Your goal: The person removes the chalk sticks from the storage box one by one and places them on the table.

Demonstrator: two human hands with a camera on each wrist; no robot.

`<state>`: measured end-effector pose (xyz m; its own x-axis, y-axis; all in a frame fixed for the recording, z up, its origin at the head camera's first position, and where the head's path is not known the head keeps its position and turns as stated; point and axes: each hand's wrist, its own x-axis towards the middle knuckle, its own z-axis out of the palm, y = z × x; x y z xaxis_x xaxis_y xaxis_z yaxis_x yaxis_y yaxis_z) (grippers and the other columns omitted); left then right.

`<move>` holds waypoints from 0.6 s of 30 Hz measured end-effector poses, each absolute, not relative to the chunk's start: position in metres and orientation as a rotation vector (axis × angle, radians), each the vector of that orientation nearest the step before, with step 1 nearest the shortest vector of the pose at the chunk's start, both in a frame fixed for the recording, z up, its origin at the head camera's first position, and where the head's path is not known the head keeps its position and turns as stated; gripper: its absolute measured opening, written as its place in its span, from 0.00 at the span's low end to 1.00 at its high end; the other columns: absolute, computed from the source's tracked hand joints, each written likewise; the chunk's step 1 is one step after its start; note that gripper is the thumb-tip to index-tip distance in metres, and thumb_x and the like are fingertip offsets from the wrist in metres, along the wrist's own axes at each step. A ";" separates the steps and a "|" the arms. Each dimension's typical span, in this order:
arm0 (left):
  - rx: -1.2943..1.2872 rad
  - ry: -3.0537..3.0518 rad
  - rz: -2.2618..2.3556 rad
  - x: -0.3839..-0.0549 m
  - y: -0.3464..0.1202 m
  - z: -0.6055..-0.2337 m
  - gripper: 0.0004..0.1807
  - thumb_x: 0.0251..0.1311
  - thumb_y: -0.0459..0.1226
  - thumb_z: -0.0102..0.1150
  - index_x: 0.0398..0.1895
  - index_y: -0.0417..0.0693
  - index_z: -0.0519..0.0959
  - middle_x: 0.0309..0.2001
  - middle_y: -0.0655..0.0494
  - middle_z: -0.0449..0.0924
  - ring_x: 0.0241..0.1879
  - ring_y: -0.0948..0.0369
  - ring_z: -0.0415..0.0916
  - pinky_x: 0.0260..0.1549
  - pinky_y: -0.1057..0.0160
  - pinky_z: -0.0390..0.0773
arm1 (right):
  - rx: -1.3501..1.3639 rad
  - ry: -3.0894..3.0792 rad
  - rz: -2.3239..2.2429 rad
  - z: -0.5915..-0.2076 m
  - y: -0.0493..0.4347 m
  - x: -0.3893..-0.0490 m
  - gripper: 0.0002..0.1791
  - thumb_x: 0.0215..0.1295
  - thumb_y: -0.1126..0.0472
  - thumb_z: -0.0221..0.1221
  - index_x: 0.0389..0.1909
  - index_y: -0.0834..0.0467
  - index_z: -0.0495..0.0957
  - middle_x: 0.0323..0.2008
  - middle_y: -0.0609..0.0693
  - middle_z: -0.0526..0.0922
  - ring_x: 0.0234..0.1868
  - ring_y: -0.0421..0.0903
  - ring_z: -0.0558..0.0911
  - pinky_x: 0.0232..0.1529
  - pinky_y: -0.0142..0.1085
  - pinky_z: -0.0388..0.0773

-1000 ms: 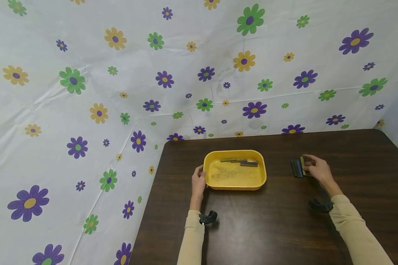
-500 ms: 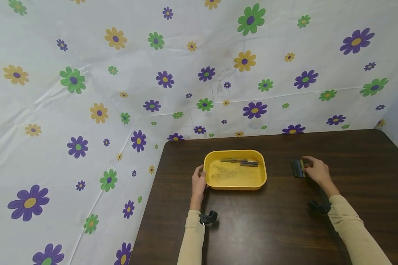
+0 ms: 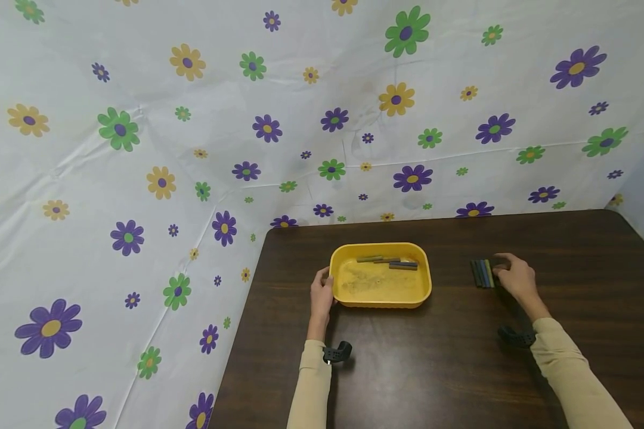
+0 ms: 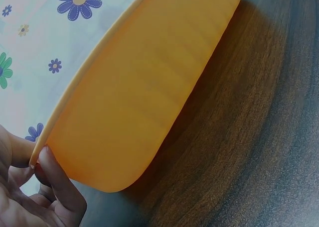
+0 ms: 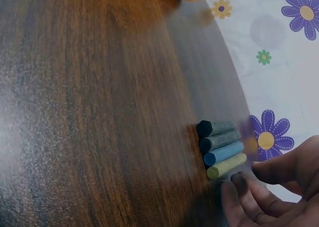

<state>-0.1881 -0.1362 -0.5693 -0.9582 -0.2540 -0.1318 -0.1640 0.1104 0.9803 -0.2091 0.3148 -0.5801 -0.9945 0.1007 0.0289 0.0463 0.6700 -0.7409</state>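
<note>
My left hand (image 3: 322,292) grips the left end of a yellow plastic tray (image 3: 372,289). In the left wrist view its fingers and thumb pinch the tray's rim (image 4: 75,85). Right of the tray, chalk sticks lie side by side: two dark ones (image 5: 220,141), a blue one (image 5: 224,153) and a yellow-green one (image 5: 227,166) at the right end of the row. Just beside the yellow-green stick is my right hand (image 3: 517,278), its fingers loosely bent and apart from the stick, holding nothing that shows.
Several more chalk sticks (image 3: 402,266) lie along the back of the tray, whose floor has dark smudges. Everything rests on a dark wooden table (image 3: 418,357). A white flowered sheet (image 3: 300,119) hangs behind and to the left of it.
The right hand set the yellow-green chalk stick against the blue one, let go of it and drew slightly right. The left hand and tray stay put.
</note>
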 end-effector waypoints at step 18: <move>0.426 -2.280 -2.026 -0.188 -0.137 -0.567 0.19 0.80 0.36 0.48 0.69 0.43 0.75 0.43 0.33 0.75 0.20 0.63 0.66 0.21 0.66 0.70 | -0.142 -2.695 1.297 -0.547 0.289 -0.207 0.21 0.80 0.62 0.52 0.62 0.73 0.74 0.45 0.72 0.83 0.32 0.51 0.83 0.29 0.38 0.74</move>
<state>-0.1882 -0.1370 -0.5672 -0.9598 -0.2453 -0.1361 -0.1641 0.0974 0.9816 -0.2070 0.2890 -0.5469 -0.9847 0.1486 0.0913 0.0213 0.6224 -0.7824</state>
